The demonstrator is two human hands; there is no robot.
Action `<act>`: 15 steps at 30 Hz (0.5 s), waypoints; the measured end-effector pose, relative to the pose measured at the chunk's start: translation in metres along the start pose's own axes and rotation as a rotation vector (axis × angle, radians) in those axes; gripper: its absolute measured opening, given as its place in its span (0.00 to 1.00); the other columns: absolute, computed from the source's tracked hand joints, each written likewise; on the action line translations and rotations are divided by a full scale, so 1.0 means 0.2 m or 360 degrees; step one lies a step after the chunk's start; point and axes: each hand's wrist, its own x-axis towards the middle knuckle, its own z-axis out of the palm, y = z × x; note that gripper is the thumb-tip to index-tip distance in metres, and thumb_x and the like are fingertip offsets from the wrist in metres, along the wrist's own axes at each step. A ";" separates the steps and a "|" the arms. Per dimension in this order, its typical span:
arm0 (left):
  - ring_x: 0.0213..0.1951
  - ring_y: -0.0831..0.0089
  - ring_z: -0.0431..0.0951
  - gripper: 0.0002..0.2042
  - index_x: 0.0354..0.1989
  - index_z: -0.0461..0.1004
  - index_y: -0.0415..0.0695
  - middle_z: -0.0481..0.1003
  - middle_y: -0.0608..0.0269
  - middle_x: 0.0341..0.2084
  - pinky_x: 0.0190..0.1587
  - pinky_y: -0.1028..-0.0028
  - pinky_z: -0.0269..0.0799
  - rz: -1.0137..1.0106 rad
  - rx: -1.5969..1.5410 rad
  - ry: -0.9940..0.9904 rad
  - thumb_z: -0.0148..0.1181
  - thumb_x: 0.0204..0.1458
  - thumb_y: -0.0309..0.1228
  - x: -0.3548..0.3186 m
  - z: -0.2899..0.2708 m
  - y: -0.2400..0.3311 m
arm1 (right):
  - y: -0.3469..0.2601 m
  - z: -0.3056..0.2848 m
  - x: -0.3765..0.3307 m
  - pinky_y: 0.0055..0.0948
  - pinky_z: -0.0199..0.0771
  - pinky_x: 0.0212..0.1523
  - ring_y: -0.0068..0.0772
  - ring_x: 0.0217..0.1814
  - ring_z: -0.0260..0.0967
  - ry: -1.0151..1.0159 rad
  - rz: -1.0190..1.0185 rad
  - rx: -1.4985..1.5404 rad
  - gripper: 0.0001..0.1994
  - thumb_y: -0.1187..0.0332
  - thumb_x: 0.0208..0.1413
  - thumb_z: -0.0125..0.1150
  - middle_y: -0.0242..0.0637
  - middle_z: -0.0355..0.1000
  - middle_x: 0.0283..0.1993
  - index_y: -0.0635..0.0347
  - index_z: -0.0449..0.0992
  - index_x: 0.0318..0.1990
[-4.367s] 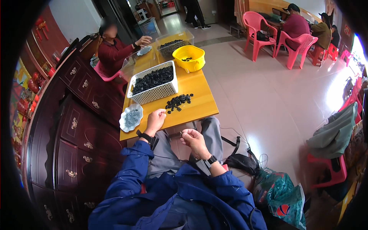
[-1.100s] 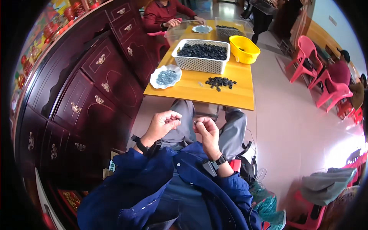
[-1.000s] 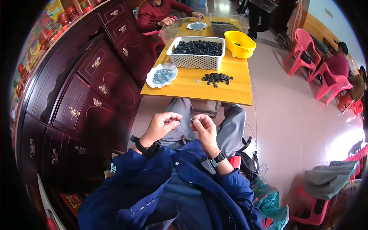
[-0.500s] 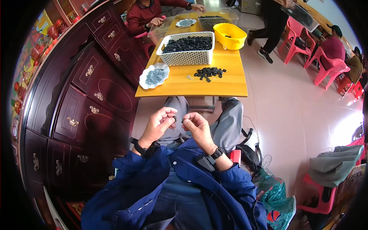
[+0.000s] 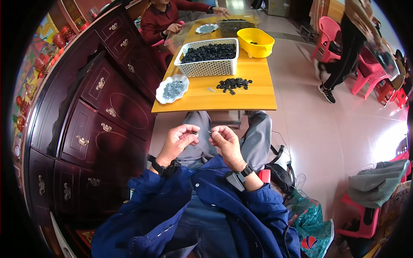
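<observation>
Above my lap, my left hand pinches a small dark round piece between thumb and fingertips. A short gap to its right, my right hand is also closed in a pinch, with a tiny dark piece just showing at its fingertips. Its kind is too small to tell. In front of both hands, a loose pile of flat black oval pieces lies on the yellow table. A few small clear pieces rest beside the pile. Left of them stands a white scalloped dish holding many clear bits.
A white perforated basket full of black pieces and a yellow tub stand farther back. A person in a red top sits at the far left. Dark wooden drawers line my left; another person walks at right.
My hands have drawn slightly apart, the right one shifting rightward with its piece. The walking person at right has moved farther right and nearer.
</observation>
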 end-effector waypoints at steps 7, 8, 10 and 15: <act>0.28 0.82 0.77 0.09 0.47 0.76 0.38 0.77 0.66 0.28 0.32 0.81 0.74 0.0055 0.0230 0.0009 0.54 0.66 0.30 0.04 -0.01 0.01 | 0.02 0.01 -0.01 0.20 0.74 0.41 0.18 0.38 0.74 -0.0107 -0.0037 -0.0128 0.05 0.71 0.65 0.60 0.26 0.74 0.38 0.58 0.75 0.45; 0.28 0.83 0.77 0.10 0.47 0.76 0.38 0.77 0.66 0.28 0.31 0.81 0.74 0.0060 0.0264 0.0031 0.54 0.66 0.31 0.04 0.00 0.02 | 0.01 0.02 -0.02 0.20 0.74 0.41 0.18 0.38 0.74 -0.0106 -0.0039 -0.0126 0.05 0.71 0.65 0.60 0.26 0.74 0.38 0.58 0.75 0.45; 0.27 0.83 0.77 0.09 0.47 0.76 0.38 0.77 0.66 0.29 0.31 0.82 0.74 0.0012 0.0217 0.0028 0.55 0.66 0.30 0.04 0.01 0.03 | 0.01 0.03 -0.02 0.19 0.74 0.39 0.18 0.36 0.73 -0.0126 -0.0037 -0.0118 0.04 0.73 0.64 0.59 0.27 0.74 0.36 0.60 0.74 0.44; 0.28 0.83 0.77 0.09 0.49 0.76 0.37 0.77 0.67 0.31 0.32 0.82 0.75 -0.0061 0.0115 0.0030 0.58 0.62 0.24 0.04 0.05 0.06 | 0.00 0.03 -0.02 0.19 0.74 0.39 0.17 0.36 0.73 -0.0101 -0.0016 -0.0122 0.04 0.73 0.64 0.59 0.27 0.74 0.36 0.60 0.74 0.44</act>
